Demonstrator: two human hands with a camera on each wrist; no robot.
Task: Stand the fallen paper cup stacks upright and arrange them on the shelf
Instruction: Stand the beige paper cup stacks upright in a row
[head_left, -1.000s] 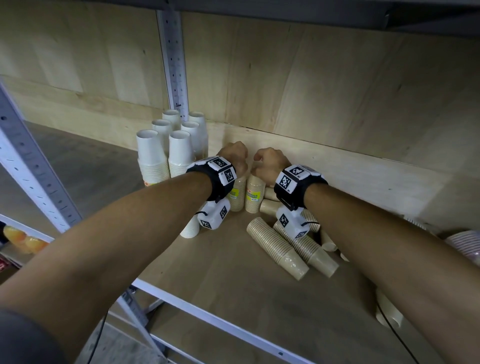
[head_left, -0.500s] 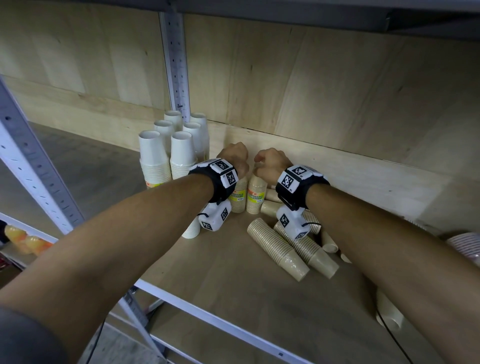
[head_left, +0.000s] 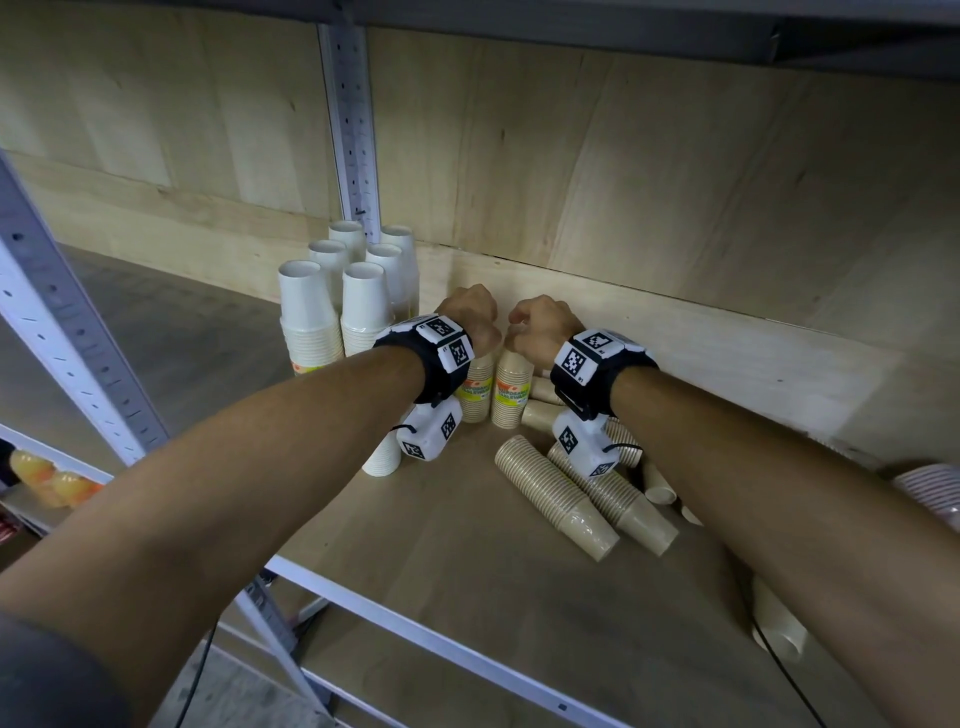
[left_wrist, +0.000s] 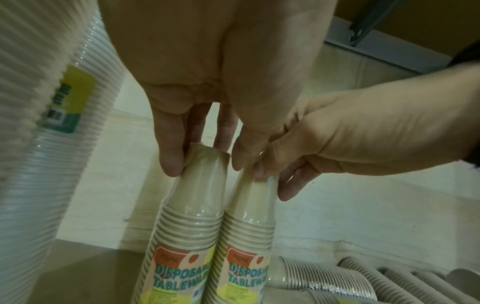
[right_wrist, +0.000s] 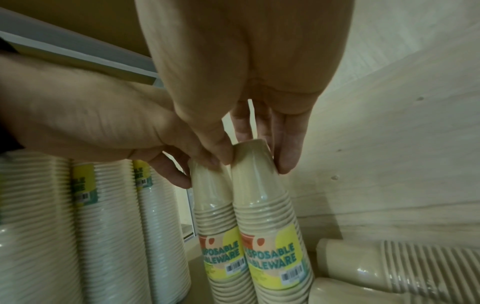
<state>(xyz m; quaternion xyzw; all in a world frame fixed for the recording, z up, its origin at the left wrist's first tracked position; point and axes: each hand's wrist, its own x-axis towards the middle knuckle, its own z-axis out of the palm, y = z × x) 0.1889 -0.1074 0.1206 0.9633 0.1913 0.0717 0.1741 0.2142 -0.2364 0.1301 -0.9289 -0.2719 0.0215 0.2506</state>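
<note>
Two beige wrapped cup stacks stand upright side by side near the back wall. My left hand (head_left: 470, 314) grips the top of the left stack (head_left: 475, 389), fingers and thumb curled round its top cup (left_wrist: 205, 164). My right hand (head_left: 535, 325) grips the top of the right stack (head_left: 513, 397) the same way (right_wrist: 255, 156). Two more beige stacks (head_left: 558, 501) lie fallen on the shelf board in front of my right wrist, with further ones behind them, partly hidden by the arm.
Several white cup stacks (head_left: 337, 312) stand upright at the left by the metal post (head_left: 353, 130). Another white stack (head_left: 382, 460) stands under my left wrist. A fallen stack (head_left: 779, 626) lies front right. The shelf's front rail (head_left: 415, 639) runs below.
Both hands stay on the tops of the two upright beige stacks. Almost nothing has shifted apart from a slight move of the view.
</note>
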